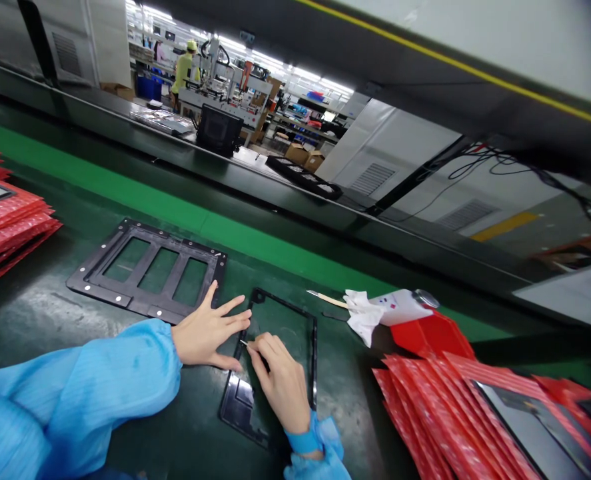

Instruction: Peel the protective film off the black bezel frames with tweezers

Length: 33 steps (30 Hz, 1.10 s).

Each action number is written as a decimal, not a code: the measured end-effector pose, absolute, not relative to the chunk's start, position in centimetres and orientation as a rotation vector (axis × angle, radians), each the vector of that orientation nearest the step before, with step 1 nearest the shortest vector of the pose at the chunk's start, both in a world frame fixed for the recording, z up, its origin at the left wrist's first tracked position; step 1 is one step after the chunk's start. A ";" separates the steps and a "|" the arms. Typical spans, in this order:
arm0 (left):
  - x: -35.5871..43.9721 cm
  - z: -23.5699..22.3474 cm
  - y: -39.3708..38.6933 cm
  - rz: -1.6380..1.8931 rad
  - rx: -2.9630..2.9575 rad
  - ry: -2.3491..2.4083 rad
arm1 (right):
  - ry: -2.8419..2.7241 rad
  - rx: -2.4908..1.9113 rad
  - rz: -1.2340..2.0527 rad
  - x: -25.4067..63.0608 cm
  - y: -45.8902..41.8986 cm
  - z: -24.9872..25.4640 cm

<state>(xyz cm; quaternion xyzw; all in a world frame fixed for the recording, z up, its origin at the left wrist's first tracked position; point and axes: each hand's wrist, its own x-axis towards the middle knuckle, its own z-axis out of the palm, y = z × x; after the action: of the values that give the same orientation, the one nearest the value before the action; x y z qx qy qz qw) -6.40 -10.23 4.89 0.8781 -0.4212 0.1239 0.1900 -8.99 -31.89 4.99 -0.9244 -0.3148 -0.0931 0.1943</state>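
A thin black rectangular frame (pixel 314 353) lies on the dark green bench, with a glossy dark section at its near end. My left hand (pixel 212 331) is spread over its left edge, fingertips touching or just above the rim. My right hand (pixel 281 380) reaches inside the frame, thumb and fingers pinched on a small thin tool with a light-coloured tip (pixel 244 343). That tip meets the left rim; the rest of the tool is hidden in my fingers. Left of the frame lies a black fixture plate (pixel 151 270) with three rectangular openings.
Red bubble-wrap pouches are stacked at left (pixel 12 230) and right (pixel 425 407), with a flat panel (pixel 530 427) on the right stack. A light-handled blade (pixel 328 299), a white tissue (pixel 364 317) and a white bottle (pixel 405 307) lie beyond. A dark ledge (pixel 275 210) runs behind.
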 end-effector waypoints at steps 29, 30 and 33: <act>-6.4 5.0 -10.1 0.346 2.459 -1.216 | -0.871 -2.473 -0.158 -9.2 -32.4 5.5; -6.4 5.0 -10.1 0.343 2.457 -1.218 | -0.851 -2.459 -0.154 -9.3 -32.5 5.5; -6.4 5.0 -10.1 0.345 2.454 -1.226 | -0.831 -2.462 -0.156 -9.4 -32.4 5.5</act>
<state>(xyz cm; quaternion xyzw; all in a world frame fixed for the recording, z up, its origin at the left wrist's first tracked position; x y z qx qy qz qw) -6.39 -10.06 5.05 0.8719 -0.4354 0.1225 0.1874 -9.42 -32.42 5.54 -0.9118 -0.3078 -0.0579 0.2657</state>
